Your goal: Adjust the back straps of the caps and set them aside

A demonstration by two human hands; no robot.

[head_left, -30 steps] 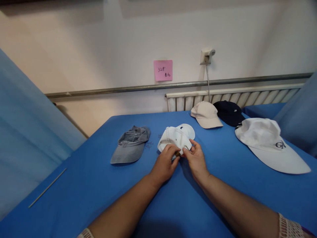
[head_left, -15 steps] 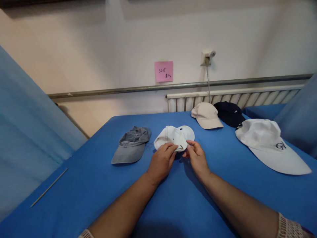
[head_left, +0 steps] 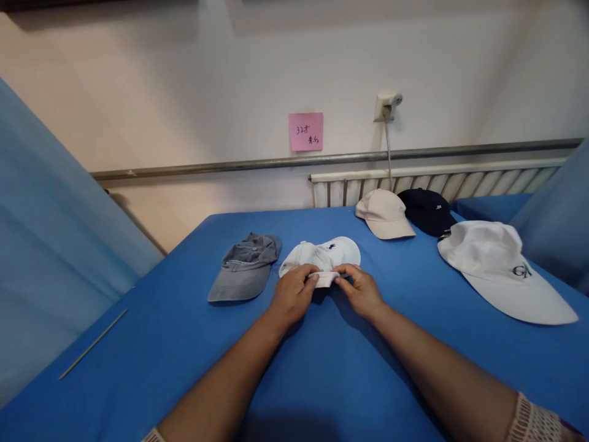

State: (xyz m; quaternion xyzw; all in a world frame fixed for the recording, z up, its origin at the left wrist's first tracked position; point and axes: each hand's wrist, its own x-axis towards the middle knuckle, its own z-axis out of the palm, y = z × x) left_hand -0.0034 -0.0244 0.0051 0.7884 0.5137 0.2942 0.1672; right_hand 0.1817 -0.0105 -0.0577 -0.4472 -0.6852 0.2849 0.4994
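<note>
A small white cap [head_left: 327,254] with a dark logo lies on the blue-covered table [head_left: 184,344], its brim pointing away from me. My left hand [head_left: 291,294] pinches the near edge of the cap at its left side. My right hand [head_left: 361,288] pinches the same edge at its right side. The strip of white fabric between my fingers is flattened toward the table. Both hands are closed on the cap.
A grey cap [head_left: 245,267] lies to the left. A beige cap [head_left: 384,213], a dark navy cap [head_left: 426,210] and a large white wide-brim hat [head_left: 504,267] sit at the back right. A thin rod [head_left: 92,345] lies at the left. Blue curtains flank both sides.
My hands have turned and lowered the white cap so it lies flatter, with its logo now facing up. Both hands moved slightly away from me and keep hold of its near edge.
</note>
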